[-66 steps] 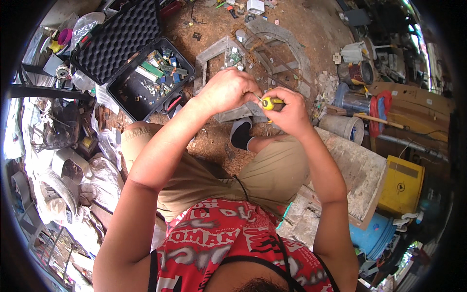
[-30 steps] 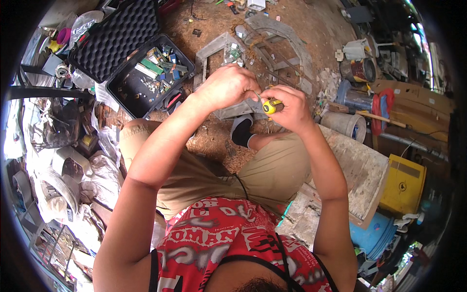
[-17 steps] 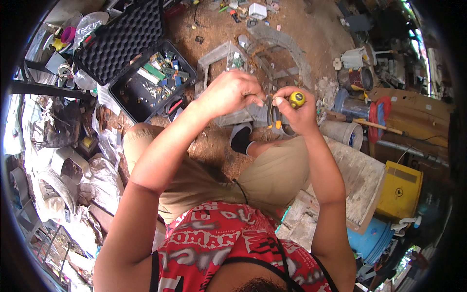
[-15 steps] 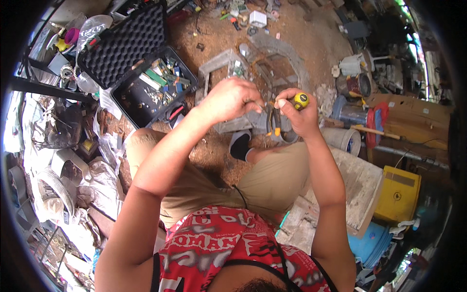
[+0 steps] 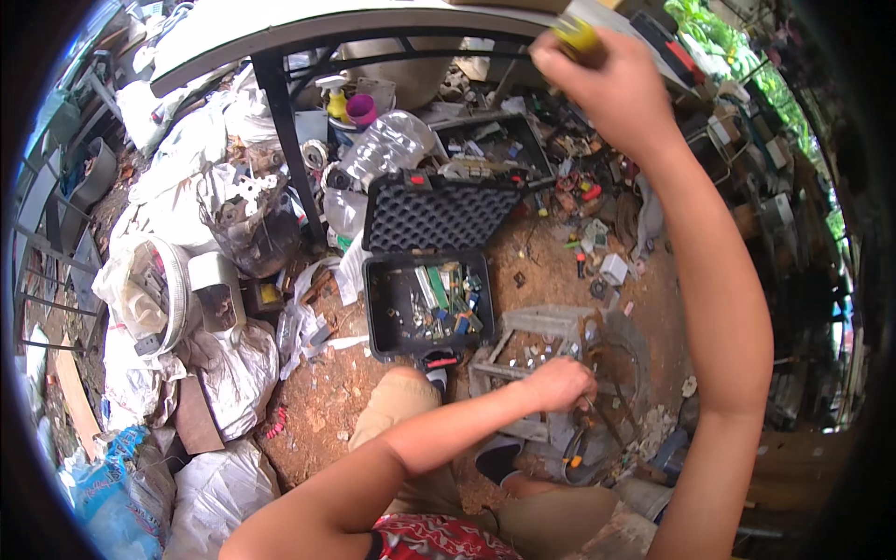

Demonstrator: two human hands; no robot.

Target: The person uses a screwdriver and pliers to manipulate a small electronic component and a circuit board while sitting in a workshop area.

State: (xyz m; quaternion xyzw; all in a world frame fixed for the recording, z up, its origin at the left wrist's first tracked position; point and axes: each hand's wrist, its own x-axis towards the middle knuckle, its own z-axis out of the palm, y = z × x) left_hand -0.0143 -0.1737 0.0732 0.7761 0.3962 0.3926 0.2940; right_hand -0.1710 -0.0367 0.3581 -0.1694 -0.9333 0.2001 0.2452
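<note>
Okay, so our right hand (image 5: 611,89) is now way up and well apart from our left hand (image 5: 563,383), instead of nearly fingertip to fingertip like half a second ago. Right fingers are wrapped round a yellow tool handle (image 5: 579,39); left ones are curled, can't tell on what. We'd say the close-up work's interrupted. Orange-tipped tool (image 5: 575,461) lies just below the left fingers, black case (image 5: 371,336) off to their left.
</note>
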